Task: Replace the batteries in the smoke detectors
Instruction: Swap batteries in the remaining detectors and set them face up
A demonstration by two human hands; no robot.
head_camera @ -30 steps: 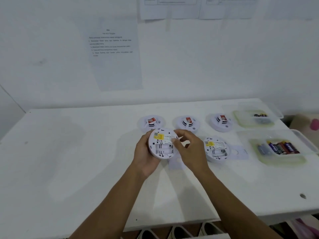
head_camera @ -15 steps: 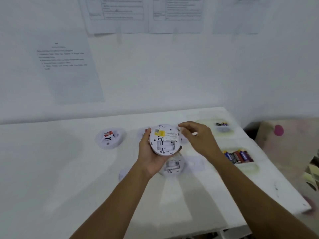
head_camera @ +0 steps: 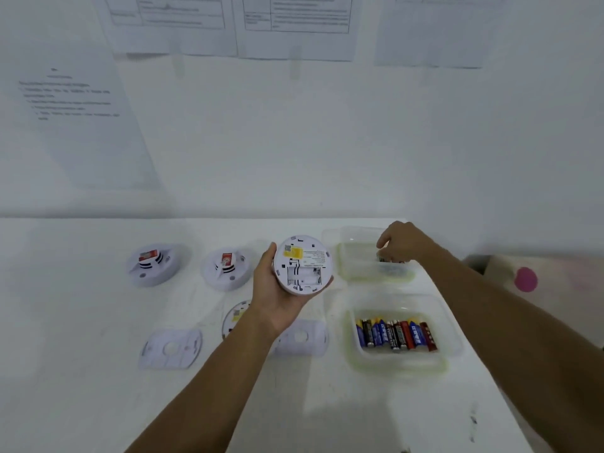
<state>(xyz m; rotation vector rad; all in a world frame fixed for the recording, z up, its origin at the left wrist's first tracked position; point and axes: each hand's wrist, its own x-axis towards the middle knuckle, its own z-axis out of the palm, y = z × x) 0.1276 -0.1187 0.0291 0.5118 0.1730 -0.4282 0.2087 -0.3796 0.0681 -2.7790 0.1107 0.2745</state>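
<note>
L hand (head_camera: pixel 274 299) wraps a detector (head_camera: pixel 302 264), back showing, held above the bench (head_camera: pixel 81 371). R hand (head_camera: pixel 403 243) dips into the far tub (head_camera: pixel 356 269), fingers bent down, can't tell if pinching anything. 4 detectors total: 2 face-up detectors (head_camera: pixel 153 263) (head_camera: pixel 227 266) at left, 1 hidden detector (head_camera: pixel 235 317) partly under the L wrist. 2 mount plates (head_camera: pixel 171 348) (head_camera: pixel 304 338). 2 tubs, near tub (head_camera: pixel 402 364) w/ a row of batteries (head_camera: pixel 395 333). White bench, white wall (head_camera: pixel 294 142), 4 paper sheets (head_camera: pixel 78 119).

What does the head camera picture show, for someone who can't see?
A person's left grip holds a white smoke detector, back up, battery bay empty, above a table. The right grip reaches into the far clear tub; a nearer tub holds batteries, and two more detectors sit to the left.
</note>
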